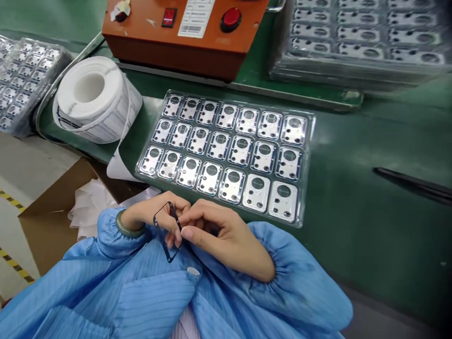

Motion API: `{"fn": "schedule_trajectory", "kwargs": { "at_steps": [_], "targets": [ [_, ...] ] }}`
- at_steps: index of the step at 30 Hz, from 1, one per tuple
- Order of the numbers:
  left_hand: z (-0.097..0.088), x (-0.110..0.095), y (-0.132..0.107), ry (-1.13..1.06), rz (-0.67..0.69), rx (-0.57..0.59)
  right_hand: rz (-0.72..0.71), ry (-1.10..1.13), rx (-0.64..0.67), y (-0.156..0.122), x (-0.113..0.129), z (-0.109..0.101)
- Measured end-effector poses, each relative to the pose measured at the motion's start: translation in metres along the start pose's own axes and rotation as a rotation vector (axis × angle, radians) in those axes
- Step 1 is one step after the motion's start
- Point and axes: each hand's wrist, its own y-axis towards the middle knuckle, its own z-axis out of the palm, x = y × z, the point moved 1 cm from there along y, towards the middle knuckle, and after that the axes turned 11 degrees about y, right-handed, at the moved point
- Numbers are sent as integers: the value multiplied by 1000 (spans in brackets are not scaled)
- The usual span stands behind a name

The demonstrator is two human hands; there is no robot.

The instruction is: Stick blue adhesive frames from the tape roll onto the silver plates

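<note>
Black rectangular gasket frame (pixel 160 240), gripped between the fingers of left hand (pixel 155 219) and right hand (pixel 219 233), just below plastic blister tray (pixel 301 202).

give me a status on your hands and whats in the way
left hand and right hand both pinching thin black frame; clear tray of metal plates just beyond the hands

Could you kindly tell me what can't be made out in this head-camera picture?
- Head view: the left hand and right hand hide part of the thin black frame.
- Head view: the small print on the white label of the orange control box is too small.
- Head view: the stacked trays are blurred and cut off by the top edge.
</note>
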Motion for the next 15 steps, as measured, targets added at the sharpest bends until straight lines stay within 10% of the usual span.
{"fn": "schedule_trajectory", "kwargs": {
  "at_steps": [6, 10, 15],
  "targets": [
    [5, -1, 8, 35, -20, 20, -12, 124, 29, -10, 3, -8],
    [17, -8, 9, -31, 5, -31, -102, 173, -191, -22, 6, -18],
    [31, -26, 10, 230, 286, -477, -12, 252, -601, -44, 0, -40]
  ]
}}
